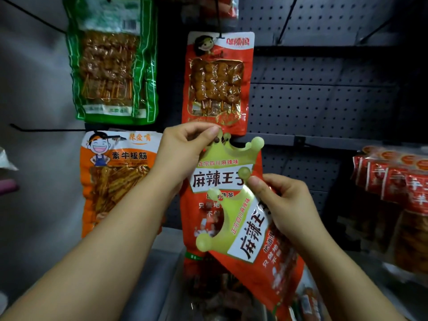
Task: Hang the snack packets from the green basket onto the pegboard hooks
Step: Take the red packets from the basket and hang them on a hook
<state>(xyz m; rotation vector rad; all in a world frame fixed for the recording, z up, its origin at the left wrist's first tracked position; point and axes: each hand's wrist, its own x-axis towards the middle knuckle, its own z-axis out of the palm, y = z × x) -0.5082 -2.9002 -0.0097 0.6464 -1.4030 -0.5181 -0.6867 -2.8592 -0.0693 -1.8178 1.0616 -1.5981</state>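
Note:
Two red snack packets with pale green crown tops are in front of the dark pegboard (324, 98). My left hand (185, 147) pinches the crown top of the upright packet (222, 181), right at its hang hole by the tip of a hook. My right hand (282, 200) grips a second, tilted packet (259, 242) by its crown, overlapping the first. The basket is hidden below; only a blurred pile of packets (220, 295) shows at the bottom.
A green packet (111, 61) and a red skewer packet (217, 82) hang on upper hooks. An orange packet (115, 177) hangs lower left. A row of red packets (393, 181) hangs on the right. Bare black hooks (287, 19) jut out at top right.

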